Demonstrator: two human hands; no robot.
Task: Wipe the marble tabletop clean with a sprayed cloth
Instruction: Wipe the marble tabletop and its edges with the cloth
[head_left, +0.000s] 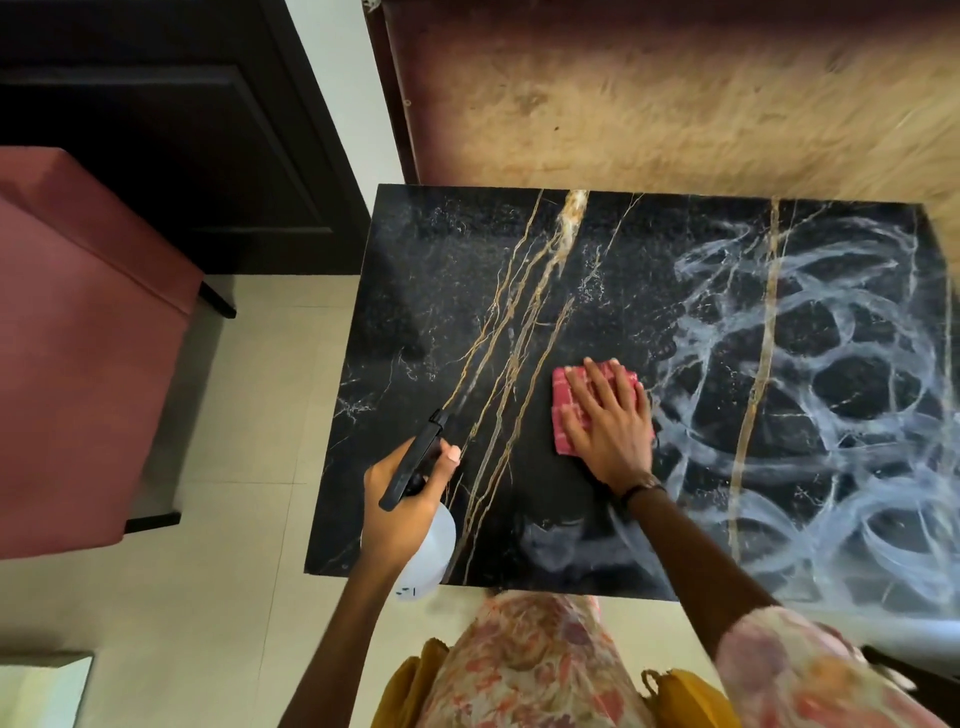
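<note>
The black marble tabletop (467, 270) with gold veins fills the middle of the view. White smeared streaks (810, 395) cover its right half; the left half looks dark and glossy. My right hand (608, 415) lies flat with straight fingers on a folded red checked cloth (563, 395), pressing it onto the marble at the edge of the streaks. My left hand (402, 499) grips a spray bottle (431, 556) with a black trigger head and a white body, held over the table's near left corner, nozzle pointing up the table.
A pink upholstered chair (78, 322) stands to the left on the pale tiled floor (249, 395). A dark wooden door (156, 114) is behind it. A brown textured wall panel (675, 93) rises directly behind the table's far edge.
</note>
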